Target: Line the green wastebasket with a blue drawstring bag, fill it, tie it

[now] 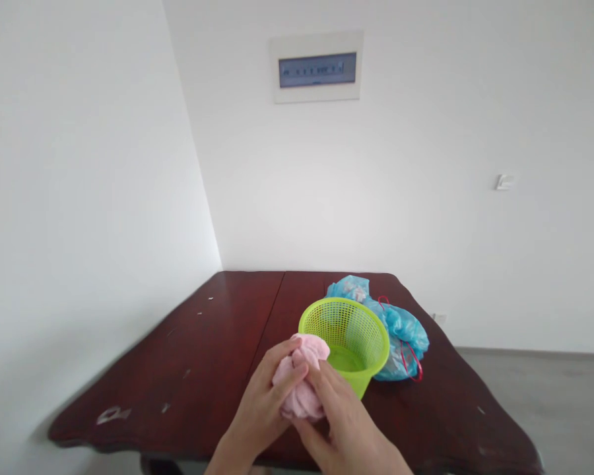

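A bunched-up pink cloth [303, 400] is held between both hands, low in the middle of the head view. My left hand [267, 399] grips its left side, thumb across the front. My right hand [341, 415] is closed round its right side, with the fingers partly hidden by the cloth and the hand itself. Just beyond the hands stands a lime-green mesh basket [344, 310], upright on the table; its visible inside shows a bare green bottom. The cloth overlaps the basket's near left rim in the view; whether they touch I cannot tell.
A dark red wooden table [202, 369] reaches back to the white wall. Behind and right of the basket lies a blue plastic bag [400, 336] with red ties. A scrap of clear film [111, 414] lies near the table's left front edge. An electrical panel [317, 68] is on the wall.
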